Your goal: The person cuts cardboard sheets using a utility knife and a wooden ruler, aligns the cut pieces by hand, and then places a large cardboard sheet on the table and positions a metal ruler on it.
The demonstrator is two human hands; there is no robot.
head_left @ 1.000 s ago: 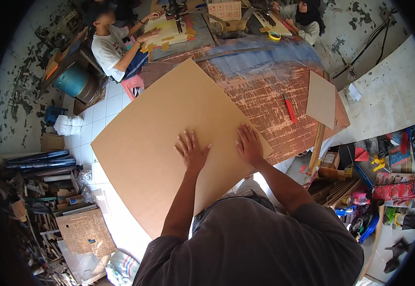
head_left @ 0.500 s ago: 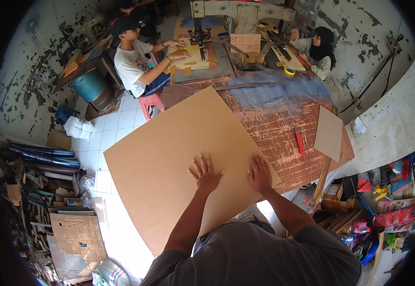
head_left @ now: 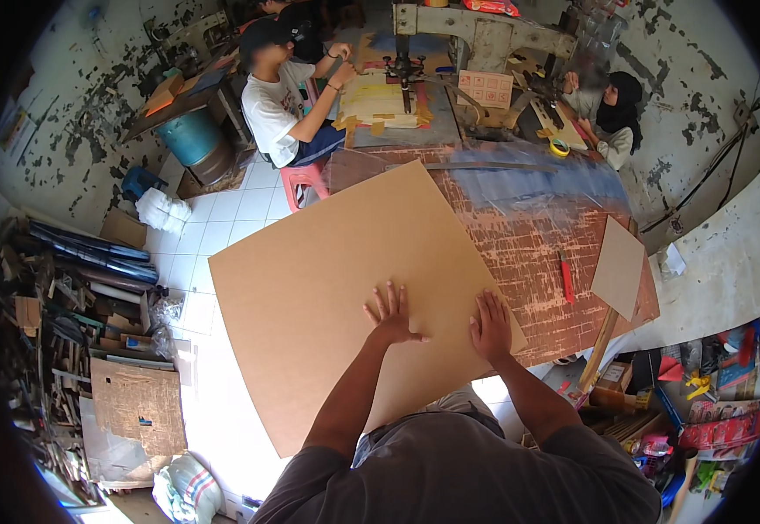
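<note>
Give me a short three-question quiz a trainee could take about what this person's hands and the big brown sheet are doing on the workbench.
1. True or false: both hands lie flat on the large cardboard sheet.
2. Which small tool lies on the worn table between the large sheet and the small cardboard piece? A) a red cutter B) a hammer C) a paintbrush
3. Fill in: the sheet's left part hangs past the table, over the white tiled ____.

Key
1. True: the left hand and right hand press palms down, fingers spread.
2. A, the red cutter.
3. Floor.
</note>
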